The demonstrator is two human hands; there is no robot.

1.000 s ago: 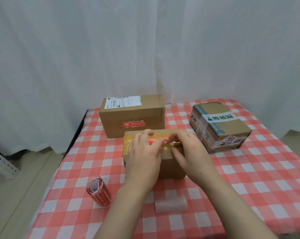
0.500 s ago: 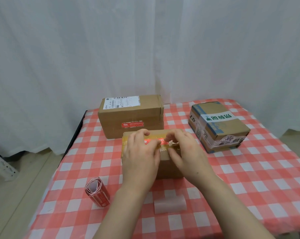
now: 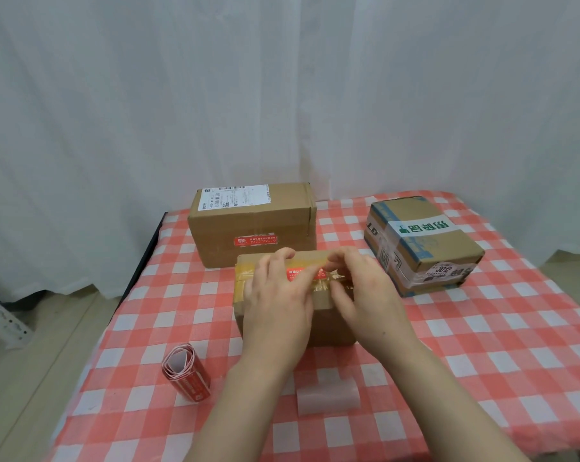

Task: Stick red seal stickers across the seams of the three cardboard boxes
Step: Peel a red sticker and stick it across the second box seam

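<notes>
1. Little has changed over the last second. The left hand [image 3: 278, 305] and the right hand [image 3: 365, 295] stay on top of the near cardboard box [image 3: 323, 325]. The red seal sticker [image 3: 300, 274] shows between them in the same spot as before, and only the view has shifted slightly.
2. The left hand lies flat with its fingers stretched out over the box top, its fingertips covering the sticker's left end. It presses rather than grips.
3. The right hand's fingers are bent, with the tips down at the sticker's right end. Whether they pinch that end or press it flat, I cannot tell.
4. Since the sticker has not moved, it is probably already laid and is being rubbed down, so this box looks nearly finished. The seam itself is hidden under the yellow tape [image 3: 243, 279] and the hands.
5. Just beyond the left fingertips stands the back cardboard box [image 3: 252, 218], with a second red seal [image 3: 256, 240] on the face towards the hands; that box counts as done.
6. Out past the right hand, apart from it, the taped cardboard box [image 3: 428, 251] shows no red seal on its visible faces, so it is likely the one left.
7. Left of the left forearm lies the sticker roll [image 3: 186, 371]. Between the two forearms a backing strip [image 3: 326, 395] rests on the checked tablecloth [image 3: 498, 345].
</notes>
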